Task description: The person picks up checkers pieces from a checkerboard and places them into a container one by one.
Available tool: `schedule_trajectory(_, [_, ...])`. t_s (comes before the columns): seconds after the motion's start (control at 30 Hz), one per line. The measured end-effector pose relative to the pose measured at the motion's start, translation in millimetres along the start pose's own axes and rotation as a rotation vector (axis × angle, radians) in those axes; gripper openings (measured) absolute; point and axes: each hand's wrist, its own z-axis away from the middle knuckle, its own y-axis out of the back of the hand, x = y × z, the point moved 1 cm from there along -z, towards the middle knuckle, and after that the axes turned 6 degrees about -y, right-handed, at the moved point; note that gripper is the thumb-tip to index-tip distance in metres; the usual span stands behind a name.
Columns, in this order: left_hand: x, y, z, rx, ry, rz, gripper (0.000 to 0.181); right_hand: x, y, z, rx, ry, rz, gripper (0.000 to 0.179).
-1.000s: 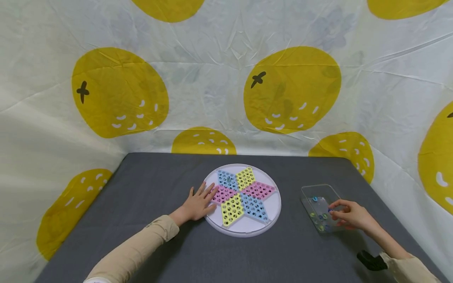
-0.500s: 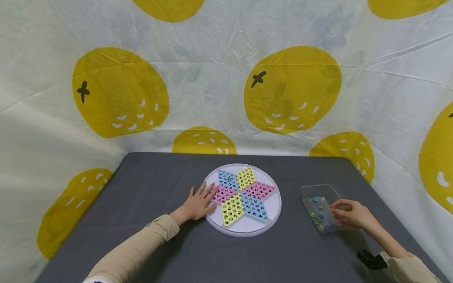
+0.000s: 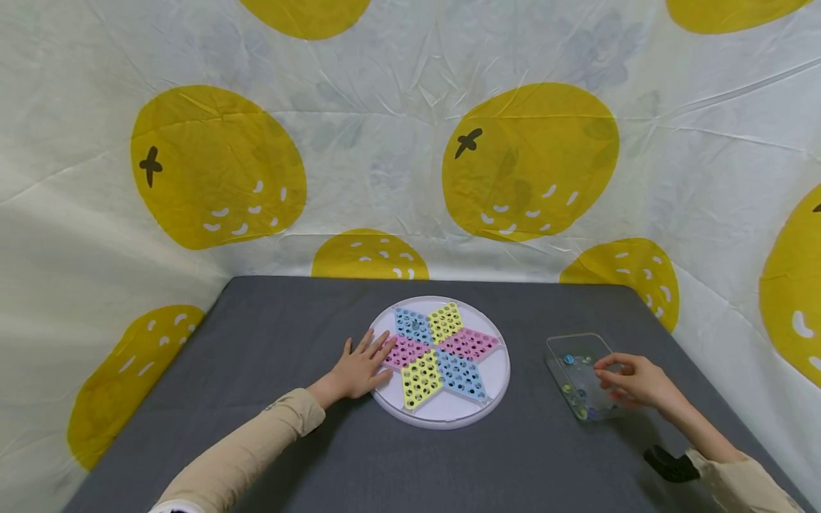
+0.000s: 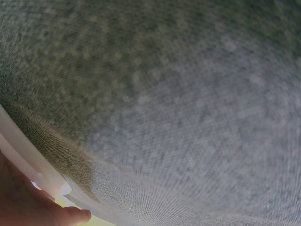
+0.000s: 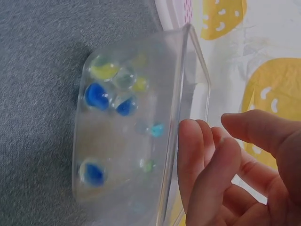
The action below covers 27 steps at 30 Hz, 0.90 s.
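My left hand [image 3: 356, 369] rests with spread fingers on the left side of a round white Chinese checkers board [image 3: 442, 419]. The board's star has pink, yellow and blue points full of holes. In the left wrist view, part of the hand [image 4: 28, 205] touches the board's rim [image 4: 33, 162]. Over a clear plastic box [image 3: 559, 340] hovers my right hand [image 3: 638, 381], fingers loosely bent. In the right wrist view its thumb stands apart from the fingers [image 5: 190, 146], with nothing between. Blue marbles [image 5: 94, 174] and yellow marbles [image 5: 103, 69] lie in the box.
A dark grey cloth [image 3: 308, 306] covers the table. Behind and beside it hangs a white curtain [image 3: 385, 164] with big yellow fruit prints. A black strap [image 3: 670, 464] sits at the right wrist.
A blue marble at the right fingertips a second ago no longer shows there. Marbles in the box have shifted. The right hand has moved slightly up and left; the left hand stays put.
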Motion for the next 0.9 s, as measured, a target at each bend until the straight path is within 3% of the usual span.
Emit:
schedule_trajectory(0.5, [2.4,4.4,2.9,0.026,-0.040,0.032,0.062,-31.0,-17.7,-16.9,-0.049,0.092,-0.065,0.036])
schedule_trajectory(0.9, [1.0,1.8,1.9,0.003,-0.005,0.022,0.062,-65.4,-39.3,-45.6,-0.038,0.137,-0.065,0.026])
